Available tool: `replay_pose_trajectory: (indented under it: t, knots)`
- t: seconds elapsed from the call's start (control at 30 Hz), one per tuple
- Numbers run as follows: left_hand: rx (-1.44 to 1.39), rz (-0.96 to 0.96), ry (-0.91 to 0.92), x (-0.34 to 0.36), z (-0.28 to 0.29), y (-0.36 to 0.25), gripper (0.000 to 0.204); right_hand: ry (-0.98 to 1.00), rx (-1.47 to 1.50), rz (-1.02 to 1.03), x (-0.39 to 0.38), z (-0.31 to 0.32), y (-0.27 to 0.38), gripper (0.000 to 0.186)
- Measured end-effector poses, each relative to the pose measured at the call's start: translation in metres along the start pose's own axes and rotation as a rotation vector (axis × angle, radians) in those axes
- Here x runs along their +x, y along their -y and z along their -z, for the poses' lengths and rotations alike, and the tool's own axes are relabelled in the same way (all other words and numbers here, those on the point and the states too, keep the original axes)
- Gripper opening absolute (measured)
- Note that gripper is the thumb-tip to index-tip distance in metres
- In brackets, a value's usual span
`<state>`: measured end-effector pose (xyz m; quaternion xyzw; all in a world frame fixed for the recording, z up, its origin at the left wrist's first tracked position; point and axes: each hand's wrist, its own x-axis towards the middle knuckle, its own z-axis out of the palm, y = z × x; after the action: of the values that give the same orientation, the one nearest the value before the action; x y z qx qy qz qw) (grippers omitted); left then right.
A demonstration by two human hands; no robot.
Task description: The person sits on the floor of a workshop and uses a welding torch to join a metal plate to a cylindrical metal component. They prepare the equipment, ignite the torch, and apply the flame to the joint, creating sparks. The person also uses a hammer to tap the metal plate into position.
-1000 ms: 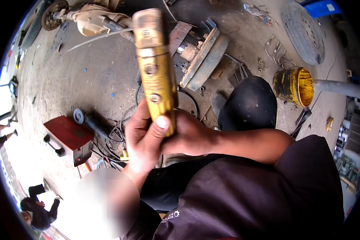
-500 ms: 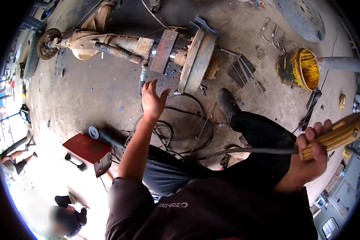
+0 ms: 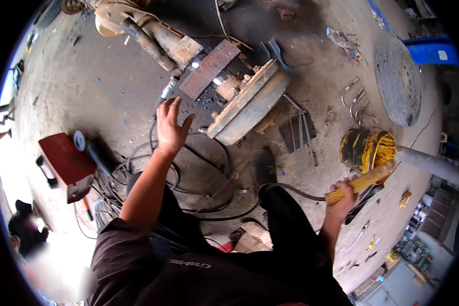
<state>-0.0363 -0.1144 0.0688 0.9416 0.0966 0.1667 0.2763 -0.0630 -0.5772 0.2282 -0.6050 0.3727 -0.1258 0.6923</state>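
Observation:
My left hand [image 3: 169, 128] is stretched out over the concrete floor with fingers spread, holding nothing, just left of a rusty brake drum [image 3: 250, 104] on an axle assembly. A flat rusty steel plate [image 3: 209, 69] lies beyond it. My right hand [image 3: 341, 196] is closed around a yellow electrode holder [image 3: 359, 181], held out to the right, with its black cable [image 3: 290, 189] running back past my knee. My dark shoe [image 3: 264, 166] stands between the two hands.
A red welding machine [image 3: 64, 163] and an angle grinder [image 3: 92, 150] sit at the left among tangled black cables [image 3: 188, 168]. A yellow bucket [image 3: 367, 149], bent U-bolts [image 3: 354, 99], a tyre [image 3: 398, 79] and a grey pipe [image 3: 433, 163] lie at the right. Another person [image 3: 25, 234] crouches at lower left.
Both hands held the yellow holder up close a second ago. My right hand has since swung it out to the right, and my left hand has let go and reached toward the drum.

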Motion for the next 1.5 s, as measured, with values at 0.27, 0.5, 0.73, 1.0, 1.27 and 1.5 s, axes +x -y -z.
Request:
replay_pose_trajectory:
  t: [0.27, 0.5, 0.73, 1.0, 1.27, 1.5]
  knots:
    - [0.022, 0.086, 0.118, -0.02, 0.008, 0.021, 0.081, 0.614, -0.334, 0.289, 0.023, -0.024, 0.001, 0.07]
    - [-0.012, 0.083, 0.224, -0.01, 0.009, 0.013, 0.062, 1.125, -0.628, 0.682, 0.012, -0.092, 0.018, 0.058]
    - [-0.009, 0.068, 0.296, -0.006, 0.023, 0.006, 0.057, 1.265, -0.823, 0.961, -0.005, -0.146, 0.013, 0.076]
    - [-0.1, 0.02, 0.307, -0.009, 0.029, -0.006, 0.07, 1.308, -0.865, 0.883, -0.028, -0.205, 0.005, 0.063]
    - [-0.101, -0.044, 0.353, -0.006, 0.032, -0.013, 0.081, 1.272, -0.907, 0.805, -0.035, -0.224, 0.0, 0.057]
    - [-0.099, -0.058, 0.394, -0.006, 0.033, -0.009, 0.084, 1.262, -0.891, 0.822, -0.035, -0.224, -0.003, 0.054]
